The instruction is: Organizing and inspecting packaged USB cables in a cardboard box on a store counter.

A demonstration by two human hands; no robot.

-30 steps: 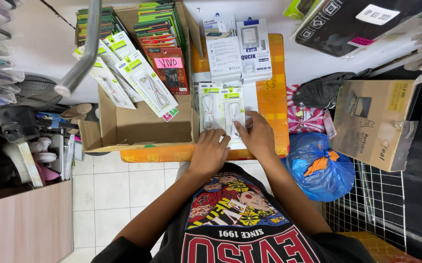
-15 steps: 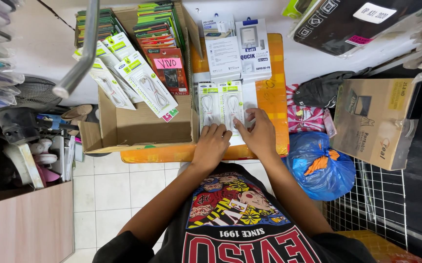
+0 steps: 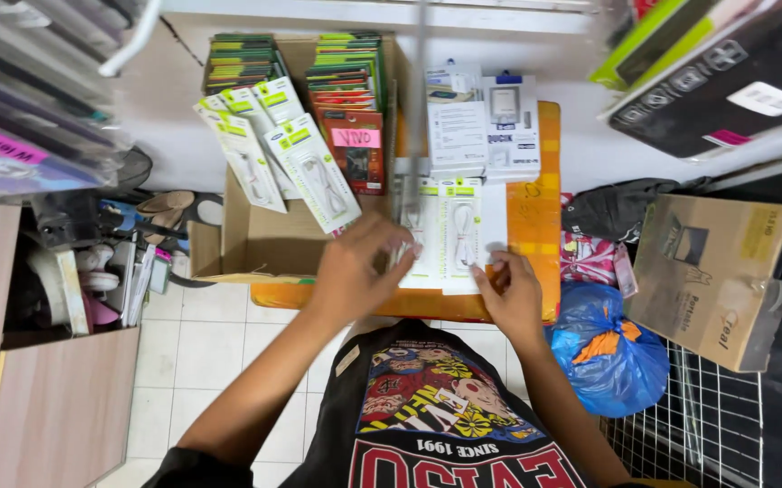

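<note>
Fingers of our right hand [image 3: 510,291] pinched the white cable packs [image 3: 449,230] on the orange worktop [image 3: 543,194]; our left hand [image 3: 355,271] curled over their left edge. Beside them stood the cardboard box [image 3: 269,239]. Our left hand had shifted leftward since before.

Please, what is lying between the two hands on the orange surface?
In the head view, white packs of cable lie between the left hand and the right hand, side by side on the orange surface. Both hands touch them.
</note>
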